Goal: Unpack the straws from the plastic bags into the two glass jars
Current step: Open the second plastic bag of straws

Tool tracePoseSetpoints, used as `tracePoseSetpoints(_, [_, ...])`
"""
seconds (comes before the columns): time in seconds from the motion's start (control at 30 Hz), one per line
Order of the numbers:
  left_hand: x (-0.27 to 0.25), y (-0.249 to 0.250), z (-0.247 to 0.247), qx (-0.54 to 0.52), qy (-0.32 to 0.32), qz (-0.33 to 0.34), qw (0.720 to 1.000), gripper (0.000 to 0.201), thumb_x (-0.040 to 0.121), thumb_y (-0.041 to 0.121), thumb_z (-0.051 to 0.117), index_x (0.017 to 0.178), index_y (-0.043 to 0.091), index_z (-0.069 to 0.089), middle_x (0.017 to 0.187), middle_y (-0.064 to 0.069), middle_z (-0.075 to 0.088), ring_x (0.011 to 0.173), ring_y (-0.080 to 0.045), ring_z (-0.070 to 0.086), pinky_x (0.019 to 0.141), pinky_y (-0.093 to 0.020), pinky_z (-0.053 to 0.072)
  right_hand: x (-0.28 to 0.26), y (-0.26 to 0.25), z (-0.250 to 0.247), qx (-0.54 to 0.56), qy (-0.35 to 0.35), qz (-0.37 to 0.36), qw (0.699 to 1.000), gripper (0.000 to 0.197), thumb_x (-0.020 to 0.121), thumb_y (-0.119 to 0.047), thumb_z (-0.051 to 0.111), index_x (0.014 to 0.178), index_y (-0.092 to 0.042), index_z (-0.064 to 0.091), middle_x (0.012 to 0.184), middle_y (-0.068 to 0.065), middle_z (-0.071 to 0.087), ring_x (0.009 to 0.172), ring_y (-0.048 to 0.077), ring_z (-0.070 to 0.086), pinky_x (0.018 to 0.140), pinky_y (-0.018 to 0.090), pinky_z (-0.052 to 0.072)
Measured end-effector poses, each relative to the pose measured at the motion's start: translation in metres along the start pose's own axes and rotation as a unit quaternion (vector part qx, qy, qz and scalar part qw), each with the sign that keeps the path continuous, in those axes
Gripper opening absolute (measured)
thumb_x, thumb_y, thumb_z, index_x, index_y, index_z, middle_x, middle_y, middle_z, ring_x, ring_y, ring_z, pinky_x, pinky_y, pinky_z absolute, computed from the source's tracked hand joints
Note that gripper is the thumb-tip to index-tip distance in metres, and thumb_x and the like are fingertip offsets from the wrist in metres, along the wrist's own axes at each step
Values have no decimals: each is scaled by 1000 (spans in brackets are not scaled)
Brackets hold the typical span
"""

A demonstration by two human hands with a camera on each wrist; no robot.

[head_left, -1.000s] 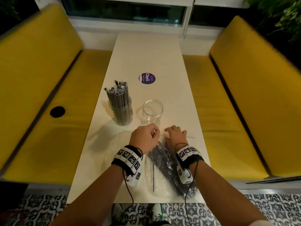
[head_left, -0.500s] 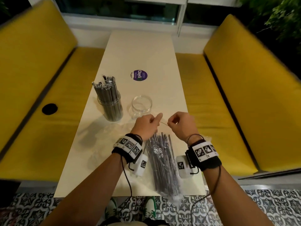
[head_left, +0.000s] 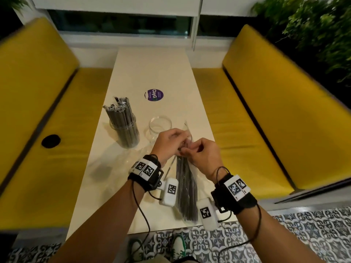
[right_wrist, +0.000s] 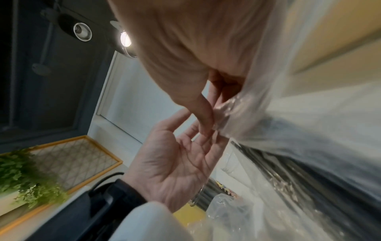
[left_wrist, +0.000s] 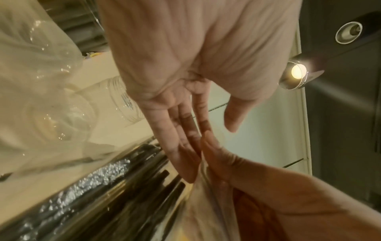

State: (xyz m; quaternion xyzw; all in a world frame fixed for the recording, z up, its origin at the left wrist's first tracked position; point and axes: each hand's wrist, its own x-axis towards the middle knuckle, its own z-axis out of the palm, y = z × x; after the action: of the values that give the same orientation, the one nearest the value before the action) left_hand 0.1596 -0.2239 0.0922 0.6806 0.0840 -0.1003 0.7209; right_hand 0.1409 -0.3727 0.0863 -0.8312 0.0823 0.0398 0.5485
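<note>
A clear plastic bag (head_left: 187,190) of dark straws (left_wrist: 92,195) hangs upright over the near end of the table, between my hands. My right hand (head_left: 201,154) pinches the plastic at the bag's mouth between thumb and fingers (right_wrist: 206,120). My left hand (head_left: 168,141) is at the same spot, and its fingers (left_wrist: 181,146) lie straight against the plastic with the thumb apart. Just beyond the hands stands an empty glass jar (head_left: 160,124). To its left, a second glass jar (head_left: 125,130) is packed with upright straws.
The narrow white table (head_left: 152,69) runs between two yellow benches (head_left: 266,130). A purple round sticker (head_left: 155,94) lies past the jars. A black disc (head_left: 50,141) sits on the left bench. Crumpled clear plastic (left_wrist: 31,81) shows beside my left hand.
The bag has come up off the table and now hangs upright. Both hands moved from pinching a thin strand between them to the bag's mouth.
</note>
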Motion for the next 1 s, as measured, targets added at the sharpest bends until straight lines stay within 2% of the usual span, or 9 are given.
tracePoseSetpoints(0.07, [-2, -1, -5, 17, -10, 20, 1000, 16, 99, 26, 74, 102, 10, 78, 90, -7, 80, 83, -20, 76, 75, -46, 66, -1, -1, 0, -2, -21, 2, 1000, 28, 78, -28, 92, 76, -17, 66, 74, 10, 74, 63, 20, 68, 64, 37, 60])
tracePoseSetpoints(0.17, [-3, -2, -12, 54, -10, 44, 998, 12, 100, 18, 71, 92, 18, 80, 93, -10, 80, 86, -21, 75, 75, -48, 67, 1, -11, -4, 25, -88, 12, 996, 30, 90, -34, 82, 79, -10, 67, 74, 13, 75, 65, 25, 69, 62, 37, 58])
tracePoseSetpoints(0.3, [-2, 2, -16, 56, -35, 42, 997, 19, 104, 13, 64, 91, 18, 76, 88, -9, 77, 82, -18, 74, 68, -40, 66, 11, -37, -16, 5, -147, 42, 988, 49, 98, -54, 63, 92, -6, 61, 73, 14, 74, 63, 29, 73, 52, 33, 57])
tracePoseSetpoints(0.37, [-3, 5, -16, 25, -49, 31, 998, 18, 105, 15, 64, 91, 13, 74, 81, -5, 75, 74, -13, 72, 63, -31, 63, 16, -44, -20, -37, -150, -4, 988, 44, 101, -49, 61, 99, -5, 58, 72, 12, 73, 64, 34, 75, 53, 40, 62])
tracePoseSetpoints(0.47, [-4, 5, -16, -40, -76, 1, 996, 18, 106, 16, 61, 95, 9, 72, 79, -2, 74, 77, -16, 71, 74, -35, 62, 19, -48, -21, -62, -165, -83, 981, 32, 106, -36, 58, 98, -5, 55, 74, 15, 72, 70, 43, 73, 60, 53, 66])
tracePoseSetpoints(0.6, [-1, 1, -16, -120, -103, -31, 987, 21, 108, 15, 57, 94, 8, 72, 92, -12, 70, 93, -29, 65, 95, -56, 54, 23, -47, -24, -49, -187, -100, 976, 30, 106, -27, 58, 96, 1, 55, 82, 23, 70, 71, 43, 72, 64, 53, 66])
tracePoseSetpoints(0.7, [2, 1, -16, -143, -108, -40, 983, 23, 108, 17, 57, 92, 8, 71, 87, -13, 70, 84, -25, 67, 86, -47, 57, 25, -46, -25, -1, -184, -75, 980, 24, 108, -16, 54, 95, 4, 54, 80, 22, 69, 70, 35, 70, 63, 47, 65])
tracePoseSetpoints(0.87, [5, 9, -5, -102, -60, -39, 992, 29, 107, 13, 53, 80, 12, 64, 84, -11, 62, 82, -25, 62, 86, -48, 52, 25, -41, -16, 80, -91, -13, 993, 22, 99, -2, 46, 80, 3, 55, 64, 12, 65, 62, 31, 66, 53, 38, 57])
tracePoseSetpoints(1.0, [6, 16, 2, 49, -17, 6, 999, 23, 90, 32, 48, 72, 22, 57, 75, 1, 55, 82, -22, 54, 84, -42, 49, 20, -43, -6, 109, -57, 13, 992, 28, 95, -3, 44, 70, -5, 54, 59, 15, 66, 55, 32, 66, 53, 40, 57])
